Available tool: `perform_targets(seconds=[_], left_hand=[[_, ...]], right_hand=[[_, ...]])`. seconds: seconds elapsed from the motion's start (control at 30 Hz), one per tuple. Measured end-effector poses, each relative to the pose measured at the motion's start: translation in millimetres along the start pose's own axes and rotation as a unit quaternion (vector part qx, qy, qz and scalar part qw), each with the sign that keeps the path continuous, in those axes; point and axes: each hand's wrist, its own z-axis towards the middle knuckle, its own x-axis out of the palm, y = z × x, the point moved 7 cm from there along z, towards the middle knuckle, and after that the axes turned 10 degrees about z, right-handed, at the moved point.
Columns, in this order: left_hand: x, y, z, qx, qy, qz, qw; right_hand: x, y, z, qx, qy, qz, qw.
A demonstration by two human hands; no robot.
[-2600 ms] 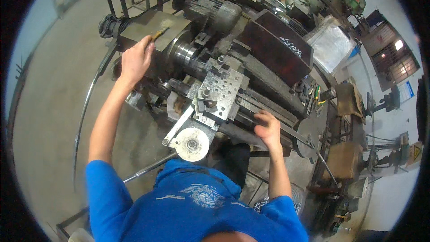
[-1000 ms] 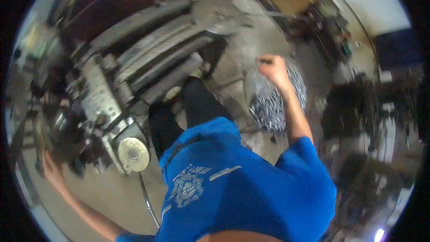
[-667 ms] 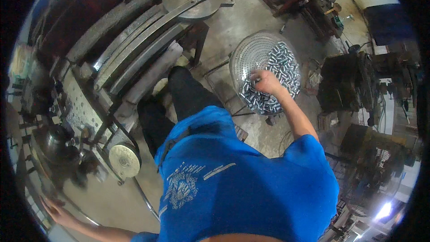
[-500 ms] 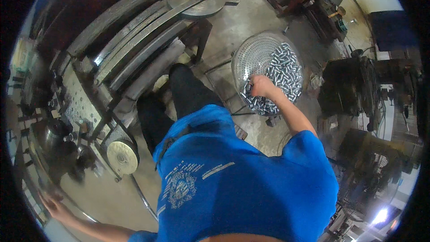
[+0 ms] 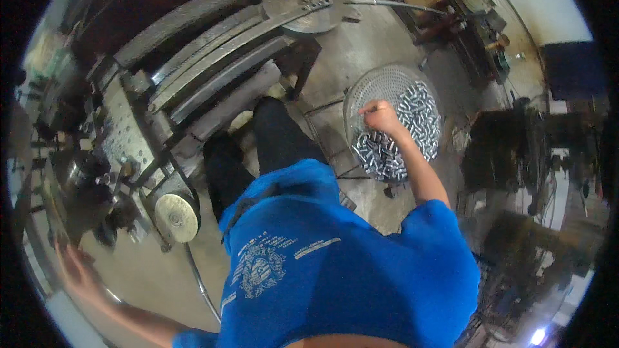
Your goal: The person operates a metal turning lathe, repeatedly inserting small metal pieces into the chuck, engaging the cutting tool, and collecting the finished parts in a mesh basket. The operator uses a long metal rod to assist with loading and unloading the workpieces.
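Note:
My right hand [image 5: 382, 118], fingers curled together, is over the left part of a round perforated metal basin [image 5: 371, 85]. What its fingers hold, if anything, is too small to make out. Below and to the right of it lies a heap of short shiny metal cylinders [image 5: 419, 116], covering the basin's right and near parts. Far out at the lower left, my left hand [image 5: 78, 272] reaches beside the machine with its fingers apart. No object shows in it.
A long metal machine bed [image 5: 219, 64] with a round plate [image 5: 303, 9] runs along the left and top. Nearer stands a pale disc wheel [image 5: 176, 217] on the machine. Dark machinery [image 5: 500, 148] fills the right side. My legs [image 5: 284, 132] are beside the bed.
My right hand has lifted from the cylinder heap toward the basin's bare far-left part. My left hand has shifted slightly upward. The whole view has tilted a little.

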Motion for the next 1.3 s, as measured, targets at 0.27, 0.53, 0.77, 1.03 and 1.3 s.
perform_targets(seconds=[0.27,0.53,0.77,1.03,1.3], left_hand=[[120,-189,-77,0.098,0.365,-0.329,0.865],[143,-212,-97,0.166,0.399,-0.479,0.764],[132,-178,-88,0.166,0.400,-0.478,0.764],[118,-129,-73,0.084,0.434,-0.500,0.745],[94,-80,-62,0.019,0.402,-0.638,0.656]], right_hand=[[92,282,-75,-0.429,0.293,0.451,0.726],[173,359,-112,-0.409,0.413,0.466,0.667],[198,387,-125,-0.386,0.478,0.362,0.701],[229,451,-182,-0.651,0.430,-0.081,0.620],[273,503,-214,-0.698,0.492,-0.092,0.512]])
